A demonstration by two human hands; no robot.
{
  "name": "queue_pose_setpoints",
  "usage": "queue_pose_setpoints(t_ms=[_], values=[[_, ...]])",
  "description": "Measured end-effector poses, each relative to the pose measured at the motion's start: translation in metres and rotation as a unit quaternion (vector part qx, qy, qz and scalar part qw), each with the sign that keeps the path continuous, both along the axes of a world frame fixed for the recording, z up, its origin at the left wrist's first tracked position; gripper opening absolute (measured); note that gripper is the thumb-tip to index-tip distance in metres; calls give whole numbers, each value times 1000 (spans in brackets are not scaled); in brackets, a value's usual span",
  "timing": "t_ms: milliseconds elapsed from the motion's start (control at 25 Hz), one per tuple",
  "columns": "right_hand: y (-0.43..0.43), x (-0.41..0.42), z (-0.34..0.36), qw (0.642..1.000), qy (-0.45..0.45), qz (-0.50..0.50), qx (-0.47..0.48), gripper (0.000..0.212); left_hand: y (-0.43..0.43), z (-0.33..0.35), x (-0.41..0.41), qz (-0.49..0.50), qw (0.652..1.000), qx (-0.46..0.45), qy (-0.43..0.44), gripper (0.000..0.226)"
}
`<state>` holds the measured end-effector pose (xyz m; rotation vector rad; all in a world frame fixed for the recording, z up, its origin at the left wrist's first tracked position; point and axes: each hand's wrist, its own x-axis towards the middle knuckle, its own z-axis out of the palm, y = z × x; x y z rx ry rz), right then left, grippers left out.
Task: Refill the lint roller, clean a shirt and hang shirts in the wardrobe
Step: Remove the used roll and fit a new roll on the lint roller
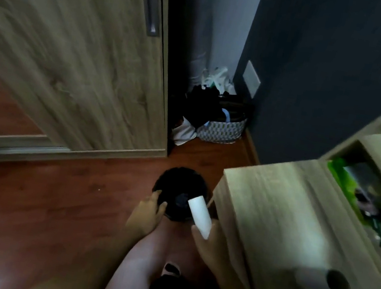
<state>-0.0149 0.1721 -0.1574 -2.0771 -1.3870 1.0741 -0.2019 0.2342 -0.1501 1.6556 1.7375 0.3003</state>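
My right hand (207, 244) holds a white tube (199, 214), tilted with its upper end over the mouth of a black bin (177, 183) on the floor. My left hand (151, 210) grips the bin's left rim. A second roll with a dark hollow core (323, 280) lies on the wooden cabinet top (282, 211) at the right. The wardrobe's wooden sliding door (74, 47) stands at the left, shut, with a metal recessed handle (152, 10). The picture is blurred.
A patterned basket (222, 129) stuffed with dark clothes and bags sits in the corner beside the dark wall. Green packets (358, 199) lie in an open compartment of the cabinet. Red-brown wood floor (48, 195) spreads to the left. My legs are below.
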Motion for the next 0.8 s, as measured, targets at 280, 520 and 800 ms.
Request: queue_pose_setpoints(t_ms=[280, 520, 800], values=[[115, -20, -116, 992, 26, -41, -120, 59, 134, -132, -20, 24, 998, -59, 19, 49], [164, -38, -275, 979, 66, -89, -172, 50, 212, -303, -29, 52, 994, -90, 30, 54], [187, -63, -400, 973, 75, -85, -202, 50, 220, -450, -25, 133, 985, -112, 1, 53]])
